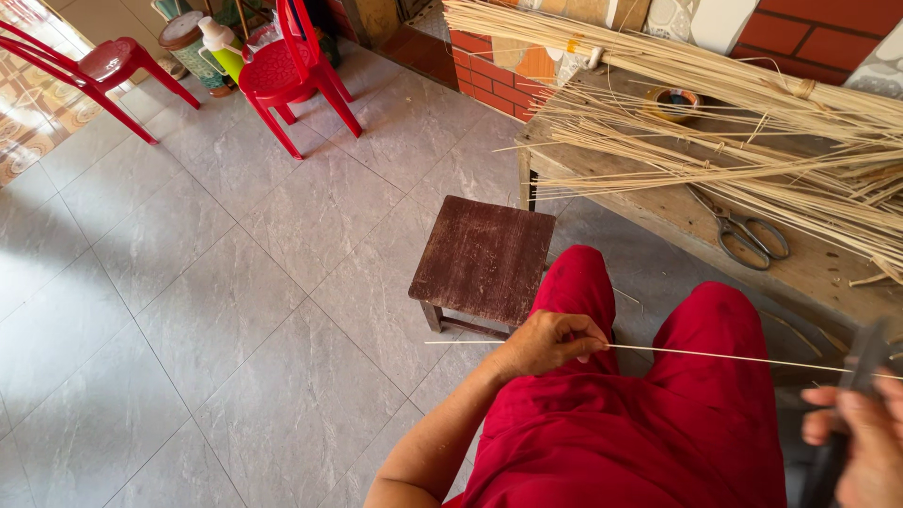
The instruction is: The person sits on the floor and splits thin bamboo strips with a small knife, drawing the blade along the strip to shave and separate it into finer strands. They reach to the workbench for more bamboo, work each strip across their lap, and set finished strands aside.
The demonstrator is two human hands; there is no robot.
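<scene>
The left hand [550,343] pinches a long thin pale bamboo sliver [715,355] between thumb and curled fingers, over the lap in red trousers [649,414]; the sliver runs level from left of that hand, across both knees, to the right hand [861,442] at the near right edge. That hand is clenched round a dark tool handle [861,362], blurred, so what kind of blade it carries cannot be told. To work such a sliver well, I judge the pinch should stay light yet firm, the strip kept taut and straight between the hands, and the tool drawn evenly along it so it does not snap or split. Ahead of the knees stands a small dark square wooden stool [484,259]. On the rough wooden bench [658,212] to the right lie bundles of pale bamboo strips [752,141], grey metal scissors [748,235] and a small round bowl [673,102] whose contents I cannot tell. Far left stand two red plastic chairs [282,71] and a lidded round jar [188,42], shut, its contents hidden.
</scene>
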